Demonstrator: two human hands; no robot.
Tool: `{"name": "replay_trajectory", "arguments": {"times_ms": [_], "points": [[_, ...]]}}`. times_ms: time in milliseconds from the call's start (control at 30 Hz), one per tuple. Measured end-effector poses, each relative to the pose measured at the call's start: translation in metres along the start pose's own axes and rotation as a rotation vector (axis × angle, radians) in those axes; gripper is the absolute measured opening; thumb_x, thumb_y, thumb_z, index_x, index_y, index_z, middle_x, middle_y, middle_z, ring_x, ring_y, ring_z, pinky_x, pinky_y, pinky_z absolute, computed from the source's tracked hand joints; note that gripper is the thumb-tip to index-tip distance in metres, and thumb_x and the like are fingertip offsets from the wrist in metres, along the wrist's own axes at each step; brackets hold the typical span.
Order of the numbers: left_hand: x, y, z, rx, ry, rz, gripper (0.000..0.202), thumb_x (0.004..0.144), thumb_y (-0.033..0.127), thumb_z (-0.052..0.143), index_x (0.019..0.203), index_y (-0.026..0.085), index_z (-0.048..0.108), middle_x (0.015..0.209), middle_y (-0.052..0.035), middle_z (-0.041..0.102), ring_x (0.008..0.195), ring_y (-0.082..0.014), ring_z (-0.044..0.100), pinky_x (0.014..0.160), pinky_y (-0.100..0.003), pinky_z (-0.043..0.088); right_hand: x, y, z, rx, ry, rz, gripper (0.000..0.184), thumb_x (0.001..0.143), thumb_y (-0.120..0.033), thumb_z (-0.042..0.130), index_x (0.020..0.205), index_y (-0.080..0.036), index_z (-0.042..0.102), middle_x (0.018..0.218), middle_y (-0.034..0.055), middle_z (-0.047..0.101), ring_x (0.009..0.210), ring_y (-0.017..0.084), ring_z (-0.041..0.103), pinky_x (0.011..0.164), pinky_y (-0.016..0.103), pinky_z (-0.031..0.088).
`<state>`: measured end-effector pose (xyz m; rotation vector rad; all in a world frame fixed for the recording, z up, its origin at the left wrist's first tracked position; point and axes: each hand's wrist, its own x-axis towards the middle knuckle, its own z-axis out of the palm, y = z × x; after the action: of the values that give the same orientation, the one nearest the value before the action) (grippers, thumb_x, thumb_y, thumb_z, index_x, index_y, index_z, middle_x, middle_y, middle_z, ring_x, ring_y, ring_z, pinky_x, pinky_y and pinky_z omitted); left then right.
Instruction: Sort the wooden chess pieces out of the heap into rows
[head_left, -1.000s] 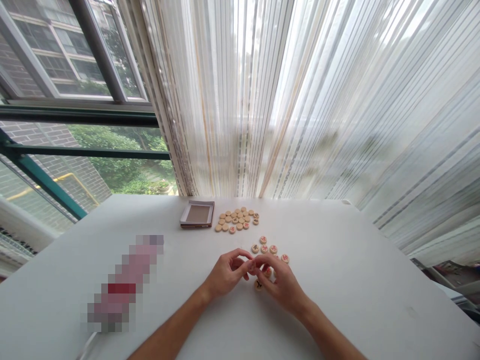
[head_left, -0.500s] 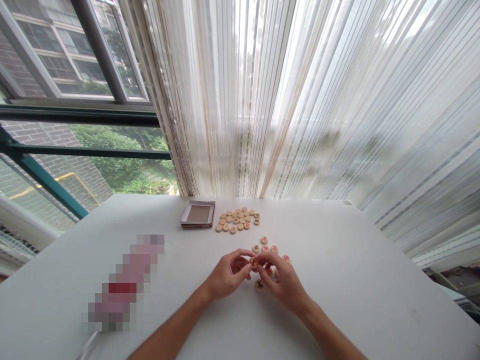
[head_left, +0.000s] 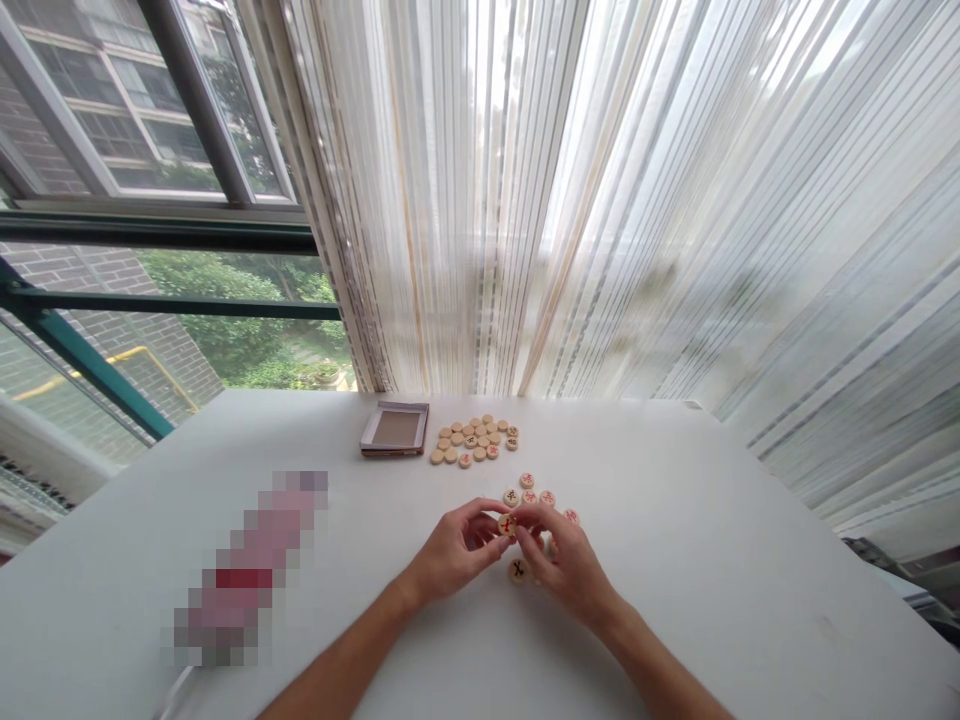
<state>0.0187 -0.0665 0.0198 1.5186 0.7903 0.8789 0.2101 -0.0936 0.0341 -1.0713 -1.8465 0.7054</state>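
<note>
Between my two hands is a round wooden xiangqi piece (head_left: 506, 525) with a red character facing me. My left hand (head_left: 459, 550) grips its left side between thumb and fingers. The fingertips of my right hand (head_left: 564, 556) pinch it from the right. Just below lies a piece with a black character (head_left: 517, 570), face up on the table. Beyond my fingers are several face-up pieces, among them a red-marked piece (head_left: 527, 481) and a black-marked piece (head_left: 511, 497). Another red-marked piece (head_left: 572, 517) shows beside my right hand, which partly covers more pieces.
Farther back on the white table (head_left: 720, 560) is a group of pieces (head_left: 480, 432), mostly blank side up. Left of them sits a shallow open box (head_left: 395, 428). A pixelated pinkish object (head_left: 251, 565) with a white cord lies at left. A striped curtain (head_left: 480, 200) hangs behind.
The red-marked piece has turned slightly between my fingers, and my left thumb has shifted a little to the right. The pieces on the table lie as before.
</note>
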Motion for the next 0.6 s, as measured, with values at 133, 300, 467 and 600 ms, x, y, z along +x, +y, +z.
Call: {"name": "replay_trajectory", "arguments": {"times_ms": [133,300,467,600], "points": [[-0.0003,-0.0033,0.0014,0.005,-0.001,-0.013,0.039,0.085,0.038,0.071,0.115,0.017,0.058,0.080,-0.0048,0.071,0.068,-0.0145,0.063,0.063,-0.025,0.048,0.0002,0.0015,0.0004,-0.014,0.007,0.002,0.011,0.094,-0.021,0.052,0.100,-0.024,0.061,0.086,0.0017,0.067,0.076,0.017,0.063,0.072,0.028,0.050],[-0.0008,-0.0048,0.0028,0.012,0.020,-0.013,0.036,0.085,0.038,0.071,0.109,0.018,0.055,0.081,-0.0051,0.073,0.068,-0.0146,0.064,0.062,-0.024,0.047,-0.0014,0.0011,0.0004,-0.024,0.010,0.007,0.009,0.094,-0.022,0.053,0.098,-0.023,0.061,0.085,0.0010,0.066,0.075,0.016,0.062,0.071,0.028,0.049],[-0.0009,-0.0030,0.0035,0.024,0.019,-0.001,0.034,0.083,0.037,0.073,0.106,0.017,0.056,0.084,-0.0068,0.075,0.069,-0.0150,0.066,0.061,-0.023,0.047,-0.0014,0.0005,-0.0005,-0.035,-0.006,0.021,0.005,0.091,-0.022,0.058,0.095,-0.023,0.061,0.084,0.0002,0.066,0.076,0.016,0.062,0.071,0.027,0.049],[-0.0013,-0.0023,0.0036,0.025,0.013,0.000,0.034,0.081,0.036,0.075,0.104,0.017,0.058,0.084,-0.0072,0.076,0.071,-0.0166,0.068,0.061,-0.023,0.048,-0.0012,0.0021,-0.0001,-0.054,0.000,0.043,0.005,0.088,-0.023,0.063,0.091,-0.023,0.060,0.082,-0.0003,0.067,0.075,0.016,0.062,0.070,0.027,0.048]]}}
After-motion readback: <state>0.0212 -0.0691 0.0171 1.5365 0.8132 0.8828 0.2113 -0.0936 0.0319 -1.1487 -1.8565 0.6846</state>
